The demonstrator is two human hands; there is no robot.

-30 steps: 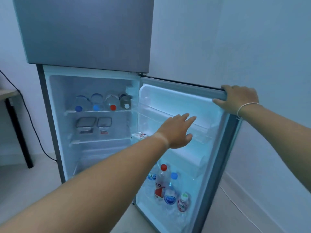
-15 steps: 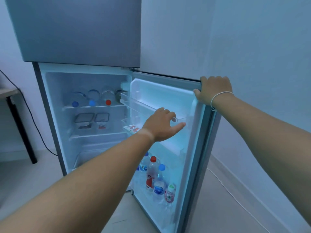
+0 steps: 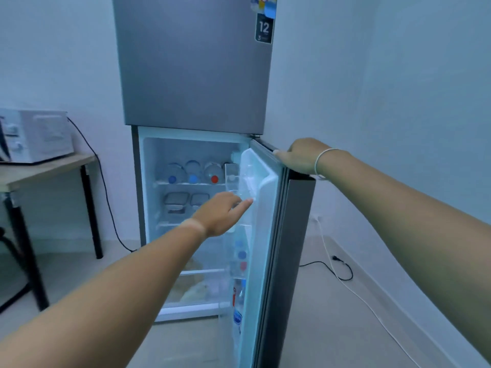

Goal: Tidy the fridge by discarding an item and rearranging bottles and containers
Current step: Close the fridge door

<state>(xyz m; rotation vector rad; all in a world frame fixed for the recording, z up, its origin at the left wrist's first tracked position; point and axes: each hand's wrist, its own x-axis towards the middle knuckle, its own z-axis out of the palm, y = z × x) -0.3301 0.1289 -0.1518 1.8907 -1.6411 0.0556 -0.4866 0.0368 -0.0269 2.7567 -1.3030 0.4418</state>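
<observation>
A grey two-door fridge [image 3: 194,62] stands against the wall with its lower door [image 3: 295,235] swung most of the way inward, seen nearly edge-on. My right hand [image 3: 300,155] grips the door's top edge. My left hand [image 3: 223,215] reaches to the clear door shelf [image 3: 245,187], fingers apart, holding nothing. On the top inner shelf lie several bottles [image 3: 194,172] with blue and red caps facing out. Below them sit two lidded containers [image 3: 176,200]. More bottles [image 3: 240,261] stand in the door's lower racks, partly hidden.
A white microwave [image 3: 34,135] sits on a wooden table [image 3: 47,166] with black legs at the left. A black cable [image 3: 106,197] runs down beside the fridge. A white cord [image 3: 353,285] and a black plug [image 3: 336,258] lie on the floor at the right.
The lower door has swung further toward closed under my right hand. My left hand stayed at the door shelf. The view has pulled back and shifted right, and the microwave has come into sight.
</observation>
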